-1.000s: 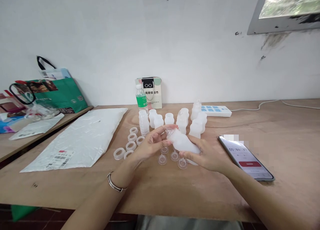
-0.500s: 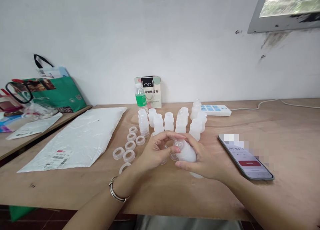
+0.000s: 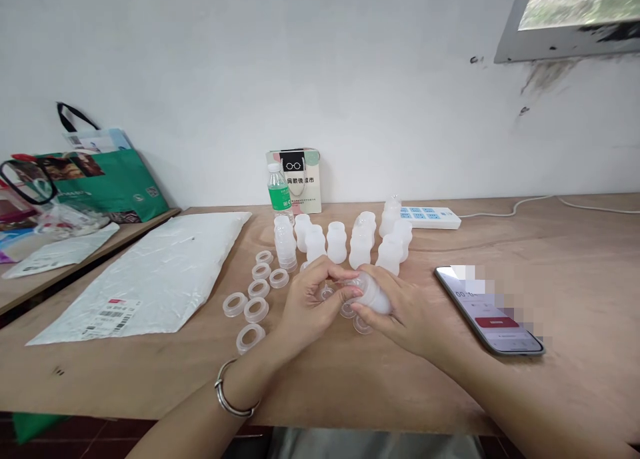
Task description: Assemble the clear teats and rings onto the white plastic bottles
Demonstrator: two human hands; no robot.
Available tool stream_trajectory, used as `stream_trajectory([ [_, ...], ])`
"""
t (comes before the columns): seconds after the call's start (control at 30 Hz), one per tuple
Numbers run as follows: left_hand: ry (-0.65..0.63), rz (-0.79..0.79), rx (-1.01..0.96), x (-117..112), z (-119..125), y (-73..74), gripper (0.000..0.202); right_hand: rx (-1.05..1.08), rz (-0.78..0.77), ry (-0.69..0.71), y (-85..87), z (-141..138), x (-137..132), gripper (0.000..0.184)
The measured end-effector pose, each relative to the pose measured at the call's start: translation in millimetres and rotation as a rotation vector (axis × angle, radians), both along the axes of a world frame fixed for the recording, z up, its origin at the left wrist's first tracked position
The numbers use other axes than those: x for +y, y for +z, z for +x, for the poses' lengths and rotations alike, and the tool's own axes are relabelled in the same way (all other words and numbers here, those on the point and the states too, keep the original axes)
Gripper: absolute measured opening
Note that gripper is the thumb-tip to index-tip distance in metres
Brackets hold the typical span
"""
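Note:
My right hand [image 3: 405, 312] is wrapped round a small translucent white bottle [image 3: 376, 296] lying on its side, its neck pointing left. My left hand [image 3: 310, 306] pinches at that neck, fingers closed on the mouth of the bottle; whether a small part sits between them I cannot make out. Both hands hover low over the wooden table [image 3: 350, 372]. Clear silicone teats [image 3: 361, 325] lie under the hands. Behind stand several more white bottles [image 3: 336, 241]. Several translucent rings [image 3: 256, 309] lie to the left.
A phone [image 3: 487, 310] with a timer lies to the right. At the back stand a green-labelled water bottle [image 3: 279, 194], a small paper bag [image 3: 296, 178] and a power strip [image 3: 429, 216]. A white plastic mailer [image 3: 150, 272] lies left, with a green bag [image 3: 105, 186] beyond.
The bottle has been turned and drawn lower toward the table, now more covered by my right hand. My left hand has closed in on its neck. The view has shifted slightly.

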State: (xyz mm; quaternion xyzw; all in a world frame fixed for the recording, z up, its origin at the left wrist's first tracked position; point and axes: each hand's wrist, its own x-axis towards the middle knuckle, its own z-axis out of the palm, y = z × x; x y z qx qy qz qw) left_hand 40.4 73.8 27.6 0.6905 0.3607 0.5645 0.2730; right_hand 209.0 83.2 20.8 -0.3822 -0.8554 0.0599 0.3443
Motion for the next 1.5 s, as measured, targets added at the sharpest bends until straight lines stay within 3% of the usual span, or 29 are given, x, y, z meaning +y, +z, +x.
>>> stream_trajectory([
  [0.27,-0.041,0.079,-0.054,0.4,-2.0,-5.0,0.008,0.036,-0.104,0.062,6.0,-0.7,-1.4,0.026],
  [0.4,-0.130,-0.126,-0.059,5.6,-2.1,-4.7,0.038,0.054,-0.245,0.060,5.2,-0.6,1.1,0.025],
  [0.5,-0.150,-0.294,-0.038,7.0,-3.4,-2.5,0.035,0.150,-0.333,0.056,-0.2,-1.0,3.1,0.038],
  [0.57,-0.248,-0.373,-0.063,6.9,-5.8,0.9,0.034,0.287,-0.446,0.122,-2.4,-1.9,3.5,0.051],
  [0.63,-0.423,-0.430,-0.110,7.0,-8.6,3.8,0.043,0.391,-0.584,0.208,-2.0,-3.2,3.0,0.056],
  [0.73,-0.563,-0.410,-0.160,9.0,-10.8,1.9,0.053,0.432,-0.663,0.242,1.3,-5.4,1.1,0.058],
  [0.87,-0.446,-0.347,-0.155,15.9,-12.5,-7.4,0.065,0.453,-0.647,0.294,3.3,-6.8,-0.4,0.061],
  [0.97,-0.393,-0.317,-0.114,21.8,-18.6,-6.5,0.062,0.497,-0.696,0.313,2.8,-5.7,0.0,0.063],
  [1.1,-0.416,-0.345,-0.044,24.6,-27.7,2.5,0.046,0.527,-0.749,0.253,1.6,-6.0,0.7,0.063],
  [1.23,-0.461,-0.307,-0.022,23.6,-26.2,0.8,0.060,0.549,-0.710,0.280,-0.9,-10.1,0.7,0.063],
  [1.3,-0.387,-0.326,0.004,25.6,-25.4,-2.4,0.063,0.524,-0.675,0.291,-2.3,-10.5,0.7,0.060],
  [1.4,-0.235,-0.313,-0.006,31.8,-30.1,-3.9,0.050,0.480,-0.672,0.264,-3.3,-8.5,0.6,0.057],
  [1.5,-0.220,-0.273,-0.027,35.0,-35.7,-2.5,0.043,0.477,-0.698,0.248,-3.3,-6.8,-0.2,0.059],
])
